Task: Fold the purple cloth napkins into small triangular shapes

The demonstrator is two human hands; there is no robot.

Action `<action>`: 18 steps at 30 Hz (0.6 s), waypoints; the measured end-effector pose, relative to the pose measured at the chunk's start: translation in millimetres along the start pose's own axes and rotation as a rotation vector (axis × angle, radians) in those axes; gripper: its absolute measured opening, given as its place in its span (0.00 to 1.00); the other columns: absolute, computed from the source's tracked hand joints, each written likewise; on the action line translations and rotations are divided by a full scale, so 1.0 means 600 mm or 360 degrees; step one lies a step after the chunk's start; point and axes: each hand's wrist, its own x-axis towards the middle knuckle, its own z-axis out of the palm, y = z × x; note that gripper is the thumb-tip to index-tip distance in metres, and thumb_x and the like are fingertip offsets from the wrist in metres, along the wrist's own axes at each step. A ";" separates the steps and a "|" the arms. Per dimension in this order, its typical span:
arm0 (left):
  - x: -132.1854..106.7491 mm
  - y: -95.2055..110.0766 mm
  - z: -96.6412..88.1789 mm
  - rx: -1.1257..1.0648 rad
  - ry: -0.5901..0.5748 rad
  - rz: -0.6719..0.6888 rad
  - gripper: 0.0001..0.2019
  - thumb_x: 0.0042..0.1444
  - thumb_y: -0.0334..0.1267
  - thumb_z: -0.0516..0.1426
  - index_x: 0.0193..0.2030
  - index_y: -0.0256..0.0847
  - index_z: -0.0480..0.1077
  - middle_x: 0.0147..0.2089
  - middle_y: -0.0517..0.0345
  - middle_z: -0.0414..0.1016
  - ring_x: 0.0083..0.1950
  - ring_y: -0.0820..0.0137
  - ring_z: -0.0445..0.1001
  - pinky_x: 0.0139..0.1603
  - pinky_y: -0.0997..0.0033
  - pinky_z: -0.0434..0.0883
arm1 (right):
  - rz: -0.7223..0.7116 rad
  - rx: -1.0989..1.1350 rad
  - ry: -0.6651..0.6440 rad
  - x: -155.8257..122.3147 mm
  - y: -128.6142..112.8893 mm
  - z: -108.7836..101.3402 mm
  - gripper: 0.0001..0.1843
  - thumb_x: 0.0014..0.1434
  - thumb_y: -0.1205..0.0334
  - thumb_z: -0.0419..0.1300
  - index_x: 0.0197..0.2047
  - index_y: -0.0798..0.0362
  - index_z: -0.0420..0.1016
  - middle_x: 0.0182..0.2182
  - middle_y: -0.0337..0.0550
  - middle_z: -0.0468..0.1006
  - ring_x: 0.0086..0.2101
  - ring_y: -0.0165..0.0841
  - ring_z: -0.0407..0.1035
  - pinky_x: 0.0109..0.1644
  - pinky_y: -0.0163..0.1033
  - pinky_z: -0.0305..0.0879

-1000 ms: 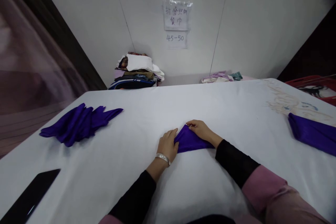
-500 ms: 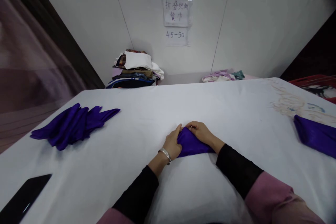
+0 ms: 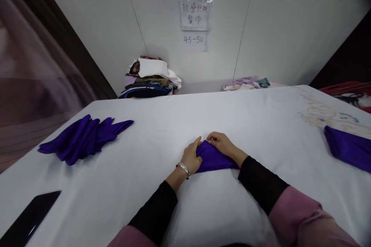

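In front of me a purple cloth napkin (image 3: 215,159) lies on the white tablecloth, folded to a triangle-like shape with its peak pointing away from me. My left hand (image 3: 191,157), with a silver bracelet at the wrist, grips the napkin's left side, thumb on top and fingers along the edge. Near the peak, my right hand (image 3: 222,144) pinches the fabric between thumb and fingertips, and its wrist lies by the napkin's right corner. Part of the left edge is hidden under my left hand.
More purple napkins (image 3: 87,139) lie crumpled at the left, and a folded purple cloth (image 3: 349,149) is at the right edge. A black flat device (image 3: 31,218) lies front left. Stacked clothes (image 3: 150,79) and a smaller fabric heap (image 3: 245,83) stand behind the table by the wall.
Both hands stay on the napkin with hardly any movement. The right fingertips have shifted very slightly at the peak, and the whole view has moved a little.
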 end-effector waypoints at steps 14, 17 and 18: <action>-0.001 0.007 -0.004 0.0102 -0.0048 0.0028 0.40 0.37 0.23 0.51 0.63 0.41 0.54 0.56 0.52 0.67 0.58 0.63 0.63 0.62 0.57 0.56 | -0.0164 -0.0158 -0.0123 0.002 0.002 -0.003 0.08 0.54 0.70 0.52 0.33 0.51 0.70 0.30 0.37 0.72 0.32 0.30 0.65 0.37 0.36 0.59; -0.001 0.008 -0.003 0.0147 -0.0061 0.0022 0.39 0.38 0.24 0.51 0.63 0.39 0.55 0.58 0.50 0.65 0.59 0.63 0.62 0.63 0.58 0.55 | -0.0166 -0.0233 -0.0104 0.000 -0.001 -0.002 0.07 0.56 0.69 0.51 0.34 0.51 0.69 0.30 0.38 0.71 0.31 0.31 0.63 0.36 0.36 0.58; -0.001 0.009 -0.004 0.0165 -0.0061 0.0026 0.38 0.38 0.24 0.51 0.62 0.37 0.56 0.58 0.49 0.65 0.59 0.63 0.62 0.63 0.59 0.55 | -0.0166 -0.0254 -0.0093 -0.001 -0.002 -0.002 0.07 0.56 0.69 0.51 0.34 0.51 0.69 0.31 0.38 0.71 0.31 0.31 0.63 0.36 0.36 0.58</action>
